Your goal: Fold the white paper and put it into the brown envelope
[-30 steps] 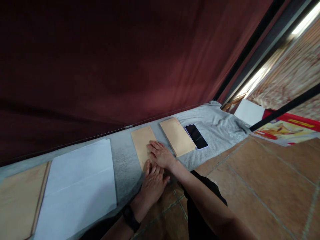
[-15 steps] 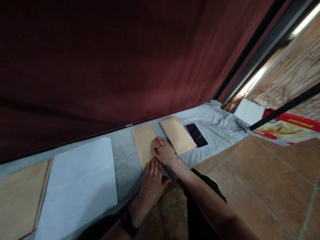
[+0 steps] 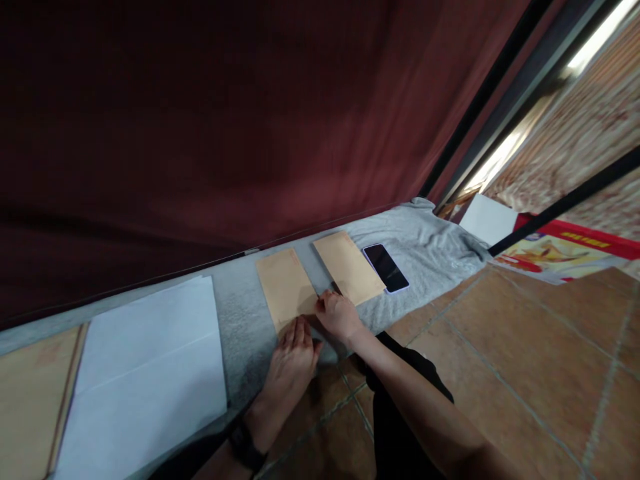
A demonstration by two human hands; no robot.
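A small brown paper envelope lies flat on the grey cloth. My left hand, with a dark band on its wrist, rests on the envelope's near end, fingers stretched out flat. At the envelope's near right edge is my right hand, its fingers curled in and closed on that edge; the fingertips are partly hidden. Just to the right sits a second brown stack of envelopes, apart from the first. A phone with a dark screen and a pale purple rim lies beside the stack.
White paper sheets lie to the left, beside larger brown envelopes at the far left. A dark red curtain hangs behind the cloth. A black bar and a red printed box are at the right, above the tiled floor.
My right hand has slid off the envelope's face to its near right edge, and its fingers have curled. My left hand stays flat at the near end. The view has shifted slightly.
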